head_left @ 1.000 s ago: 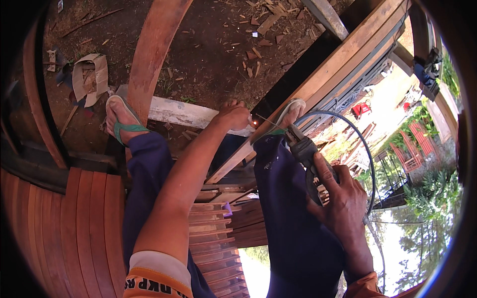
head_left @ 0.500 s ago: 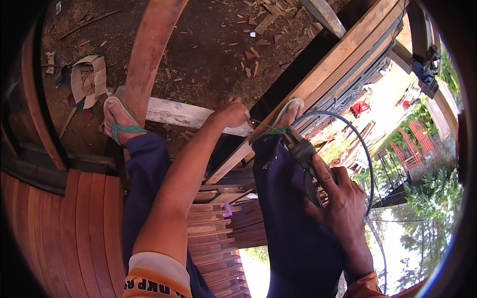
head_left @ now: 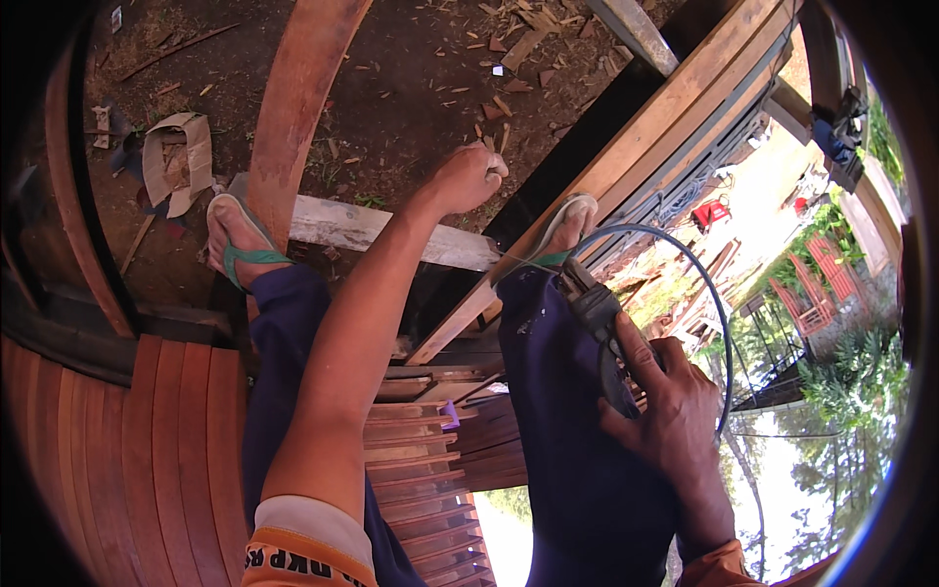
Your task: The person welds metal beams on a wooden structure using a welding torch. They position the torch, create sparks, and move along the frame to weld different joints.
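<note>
My right hand [head_left: 655, 401] is closed on a black hand-held tool [head_left: 597, 308] with a dark cable [head_left: 685, 249] looping from it. A thin rod points from the tool toward a whitish weathered beam [head_left: 391, 233]. My left hand [head_left: 469, 174] is raised above that beam, fingers curled; whether something small is in them I cannot make out. Beside it, a long light-brown timber [head_left: 685, 98] runs diagonally over a black member. My sandalled feet [head_left: 245, 240] rest on the framing, the right one on the diagonal timber.
Curved upright timbers [head_left: 298, 98], reddish slats [head_left: 166, 440] at lower left, dirt ground with wood scraps [head_left: 528, 39] and a torn cardboard piece [head_left: 176, 166]. Bright drop at right shows red objects [head_left: 709, 215], stacked boards and greenery; a blue-and-black bundle [head_left: 836, 137] sits on the right-hand framing.
My left hand has moved up and slightly right, away from the beam near the rod's tip. A small orange glow there is no longer visible. My right hand has barely moved.
</note>
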A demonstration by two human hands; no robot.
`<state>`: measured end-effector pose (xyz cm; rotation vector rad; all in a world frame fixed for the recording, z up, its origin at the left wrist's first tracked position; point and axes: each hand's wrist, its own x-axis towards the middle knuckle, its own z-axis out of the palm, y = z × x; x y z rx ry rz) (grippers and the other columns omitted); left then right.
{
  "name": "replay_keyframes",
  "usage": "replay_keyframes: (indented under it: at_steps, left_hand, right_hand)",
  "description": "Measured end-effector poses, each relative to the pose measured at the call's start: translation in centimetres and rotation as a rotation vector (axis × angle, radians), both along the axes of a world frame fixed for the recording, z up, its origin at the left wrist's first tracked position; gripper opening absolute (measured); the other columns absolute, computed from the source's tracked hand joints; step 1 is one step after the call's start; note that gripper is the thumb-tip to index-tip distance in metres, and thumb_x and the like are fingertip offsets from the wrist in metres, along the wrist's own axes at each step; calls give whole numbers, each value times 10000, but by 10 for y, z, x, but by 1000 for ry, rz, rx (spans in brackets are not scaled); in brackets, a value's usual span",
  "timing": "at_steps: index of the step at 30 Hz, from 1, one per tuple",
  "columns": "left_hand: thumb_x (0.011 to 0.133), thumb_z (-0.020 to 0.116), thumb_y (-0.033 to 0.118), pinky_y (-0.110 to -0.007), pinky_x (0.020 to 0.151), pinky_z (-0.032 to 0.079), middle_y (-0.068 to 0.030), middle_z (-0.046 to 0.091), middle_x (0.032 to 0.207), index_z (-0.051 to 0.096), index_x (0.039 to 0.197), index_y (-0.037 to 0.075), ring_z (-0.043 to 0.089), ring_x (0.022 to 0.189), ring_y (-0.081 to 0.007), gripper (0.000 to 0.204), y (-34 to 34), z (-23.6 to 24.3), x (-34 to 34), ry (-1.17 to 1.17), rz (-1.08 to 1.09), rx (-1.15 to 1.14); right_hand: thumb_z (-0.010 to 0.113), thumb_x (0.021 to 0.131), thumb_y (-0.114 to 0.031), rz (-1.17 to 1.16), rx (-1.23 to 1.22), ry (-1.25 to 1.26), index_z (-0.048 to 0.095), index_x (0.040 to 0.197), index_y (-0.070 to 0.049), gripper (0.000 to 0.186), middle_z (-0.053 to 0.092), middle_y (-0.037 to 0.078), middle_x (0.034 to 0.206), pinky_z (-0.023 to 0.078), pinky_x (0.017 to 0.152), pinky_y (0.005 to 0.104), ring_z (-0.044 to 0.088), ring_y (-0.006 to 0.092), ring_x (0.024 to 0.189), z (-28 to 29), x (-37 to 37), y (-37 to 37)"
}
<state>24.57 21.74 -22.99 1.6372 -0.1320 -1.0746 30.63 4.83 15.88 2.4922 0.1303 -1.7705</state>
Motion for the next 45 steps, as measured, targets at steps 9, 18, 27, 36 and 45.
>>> replay_keyframes:
  at_steps: [9, 18, 27, 36, 45]
  left_hand:
    - [960, 689, 147, -451, 1055, 521, -200, 693, 1200, 761, 1185, 59, 662, 1193, -382, 252, -4, 2, 2, -55, 18, 6]
    - [979, 686, 150, -464, 1060, 514, -194, 680, 1210, 735, 1229, 60, 650, 1214, -379, 270, -2, 7, 6, -34, 23, 19]
    - [961, 678, 133, -474, 1070, 509, -206, 683, 1224, 722, 1234, 42, 648, 1222, -389, 291, -4, 5, 5, -16, 43, 21]
    - [952, 677, 118, -472, 1070, 516, -221, 686, 1235, 703, 1251, 30, 650, 1225, -400, 313, -4, 1, 4, -38, 68, 4]
    - [943, 670, 97, -457, 1049, 528, -215, 691, 1228, 696, 1262, 27, 667, 1194, -377, 328, -5, 5, 7, -24, 91, 2]
  right_hand:
    - [928, 693, -312, -12, -4, 2, 468, 1623, -334, 1038, 601, 103, 1047, 604, 690, 459, 720, 305, 791, -4, -1, -1]
    - [938, 683, -324, -12, 17, -2, 458, 1629, -326, 1060, 603, 105, 1047, 602, 684, 456, 715, 305, 788, -4, -4, -4]
    - [939, 679, -328, 10, -6, 32, 446, 1636, -328, 1076, 619, 105, 1075, 606, 690, 458, 725, 309, 805, -2, 0, 0]
    - [945, 665, -319, 4, -15, 34, 467, 1624, -310, 1071, 630, 99, 1046, 608, 686, 457, 730, 307, 795, 0, 4, 2]
    - [919, 690, -284, -32, -15, 74, 496, 1608, -258, 1010, 650, 110, 969, 592, 703, 469, 734, 321, 794, -17, 42, 6]
